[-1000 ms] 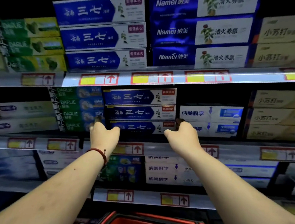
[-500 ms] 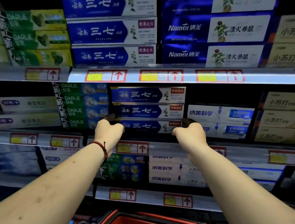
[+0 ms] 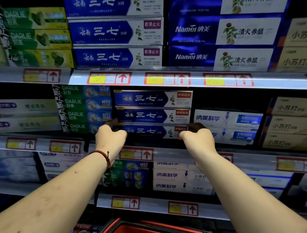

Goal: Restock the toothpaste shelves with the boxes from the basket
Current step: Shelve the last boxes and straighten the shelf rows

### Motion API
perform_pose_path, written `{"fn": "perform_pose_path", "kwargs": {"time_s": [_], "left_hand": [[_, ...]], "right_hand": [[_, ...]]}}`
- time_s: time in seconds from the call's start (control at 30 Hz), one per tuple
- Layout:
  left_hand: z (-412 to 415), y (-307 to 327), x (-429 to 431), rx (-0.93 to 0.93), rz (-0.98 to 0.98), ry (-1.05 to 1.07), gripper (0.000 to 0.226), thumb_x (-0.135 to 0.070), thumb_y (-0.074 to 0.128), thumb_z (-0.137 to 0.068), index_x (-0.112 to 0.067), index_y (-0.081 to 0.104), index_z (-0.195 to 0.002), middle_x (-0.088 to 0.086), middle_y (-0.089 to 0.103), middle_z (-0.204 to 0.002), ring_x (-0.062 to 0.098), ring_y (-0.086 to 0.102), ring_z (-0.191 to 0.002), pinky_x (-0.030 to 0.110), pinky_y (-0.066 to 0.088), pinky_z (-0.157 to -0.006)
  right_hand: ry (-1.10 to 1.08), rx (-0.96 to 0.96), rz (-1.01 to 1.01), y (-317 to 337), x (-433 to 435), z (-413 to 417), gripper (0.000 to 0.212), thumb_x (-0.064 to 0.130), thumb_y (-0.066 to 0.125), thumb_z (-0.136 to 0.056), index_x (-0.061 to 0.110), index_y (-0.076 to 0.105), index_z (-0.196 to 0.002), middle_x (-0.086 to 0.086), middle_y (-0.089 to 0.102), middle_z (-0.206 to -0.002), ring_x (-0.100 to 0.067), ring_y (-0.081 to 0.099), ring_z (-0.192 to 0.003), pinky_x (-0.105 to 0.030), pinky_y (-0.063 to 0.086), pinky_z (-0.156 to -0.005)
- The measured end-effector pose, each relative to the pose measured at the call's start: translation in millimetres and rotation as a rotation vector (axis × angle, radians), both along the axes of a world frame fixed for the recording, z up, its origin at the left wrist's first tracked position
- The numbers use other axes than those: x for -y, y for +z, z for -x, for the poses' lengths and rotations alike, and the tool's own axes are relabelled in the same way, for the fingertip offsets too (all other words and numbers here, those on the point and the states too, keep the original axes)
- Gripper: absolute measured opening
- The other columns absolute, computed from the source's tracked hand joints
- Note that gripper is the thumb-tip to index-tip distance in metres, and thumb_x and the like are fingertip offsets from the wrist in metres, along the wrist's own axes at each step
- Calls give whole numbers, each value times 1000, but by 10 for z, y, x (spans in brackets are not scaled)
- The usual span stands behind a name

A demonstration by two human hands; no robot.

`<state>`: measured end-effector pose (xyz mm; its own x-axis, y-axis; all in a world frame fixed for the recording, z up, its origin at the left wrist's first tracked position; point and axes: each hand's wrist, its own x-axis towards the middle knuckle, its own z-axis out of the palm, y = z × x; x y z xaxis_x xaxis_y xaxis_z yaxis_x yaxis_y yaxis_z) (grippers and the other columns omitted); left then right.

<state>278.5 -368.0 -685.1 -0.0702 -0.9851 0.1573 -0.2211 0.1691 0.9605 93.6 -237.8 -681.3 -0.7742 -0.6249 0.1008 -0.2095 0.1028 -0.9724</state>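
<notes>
box: the bottom blue box (image 3: pixel 148 131) lies flat on the middle shelf (image 3: pixel 247 156), lowest in a stack of three matching blue ones. Its long axis runs left-right along the shelf's front edge, printed face out toward the camera, red-tag end on the right.
left hand: the left hand (image 3: pixel 110 137) grips the box's left end with its fingers curled round it. The fingertips are lost in shadow, so no idea how far back they reach. There's a red cord bracelet (image 3: pixel 102 154) on the wrist, and the forearm is stretched up and forward.
right hand: the right hand (image 3: pixel 196 140) has the same grip on the right end, back of the hand facing the camera, arm reaching straight out.
neighbours: green Darlie boxes (image 3: pixel 79 108) sit just left of the stack, and white boxes (image 3: pixel 225 125) just right, partly behind the right hand.
basket: the red basket (image 3: pixel 158 225) is down at the bottom of the view, between the forearms. Can't tell what's in it.
</notes>
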Motion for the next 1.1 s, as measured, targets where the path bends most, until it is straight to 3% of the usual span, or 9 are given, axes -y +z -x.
{"fn": "perform_pose_path", "kwargs": {"time_s": [0.17, 0.27, 0.37, 0.43, 0.63, 0.73, 0.83, 0.93, 1.1], "left_hand": [[10, 60, -75, 116, 72, -74, 50, -14, 66, -89, -19, 58, -138, 6, 63, -116, 26, 61, -100, 34, 52, -88], [37, 163, -71, 100, 133, -35, 61, -25, 61, -82, -16, 54, -142, 10, 61, -122, 24, 63, -89, 38, 58, -81], [60, 331, -77, 44, 139, -11, 13, -16, 59, -89, -16, 63, -101, 11, 63, -103, 24, 59, -76, 32, 49, -63], [86, 380, -44, 37, 124, 5, 25, -12, 59, -91, -30, 46, -79, 7, 60, -97, 24, 56, -75, 32, 48, -62], [93, 422, -48, 5, 95, -26, 13, -11, 61, -88, -15, 57, -99, 12, 65, -92, 25, 57, -69, 30, 45, -58], [120, 433, -66, 7, 74, -53, 10, -13, 60, -87, -21, 53, -87, 12, 65, -93, 30, 61, -75, 36, 49, -64], [195, 416, -134, 50, 81, -7, 10, -18, 59, -86, -11, 51, -84, 16, 62, -101, 36, 61, -88, 40, 48, -68], [331, 352, -316, 89, 145, 109, 17, -22, 59, -90, -8, 49, -89, 17, 51, -118, 36, 55, -100, 41, 48, -81], [783, 59, -744, 245, 238, -165, 13, -20, 62, -90, -11, 63, -100, 9, 66, -102, 28, 62, -92, 35, 53, -82]], "right_hand": [[-1, -120, -28, 76, -15, -26, 22, 13, 64, -86, 20, 65, -106, -1, 69, -100, -12, 60, -83, -25, 49, -61], [-32, -221, -43, 220, 16, -41, 37, 12, 60, -86, 15, 60, -123, -5, 69, -99, -19, 64, -83, -32, 55, -67], [-9, -131, 31, 328, 74, -43, 62, 10, 59, -88, 23, 47, -148, -1, 66, -105, -13, 59, -80, -26, 48, -56], [-7, -88, 42, 347, 100, -53, 60, 12, 61, -88, 21, 49, -146, -2, 66, -106, -13, 58, -80, -25, 46, -56], [-37, -44, 23, 344, 127, -79, 17, 15, 64, -86, 8, 63, -101, -9, 68, -97, -24, 63, -85, -44, 59, -79], [-36, -58, 9, 347, 105, -96, 24, 12, 63, -86, 5, 63, -109, -12, 67, -99, -28, 64, -90, -48, 57, -84], [-16, -73, 18, 335, 46, -82, 39, 10, 62, -87, 9, 58, -125, -11, 67, -105, -27, 64, -90, -38, 57, -72], [-7, -127, 25, 254, -74, 7, 22, 12, 64, -88, 12, 58, -110, -4, 65, -94, -18, 60, -79, -26, 45, -56], [-177, -161, 94, 48, -498, 330, 6, 5, 59, -89, 7, 59, -95, -8, 66, -92, -16, 55, -70, -27, 43, -58]]}}
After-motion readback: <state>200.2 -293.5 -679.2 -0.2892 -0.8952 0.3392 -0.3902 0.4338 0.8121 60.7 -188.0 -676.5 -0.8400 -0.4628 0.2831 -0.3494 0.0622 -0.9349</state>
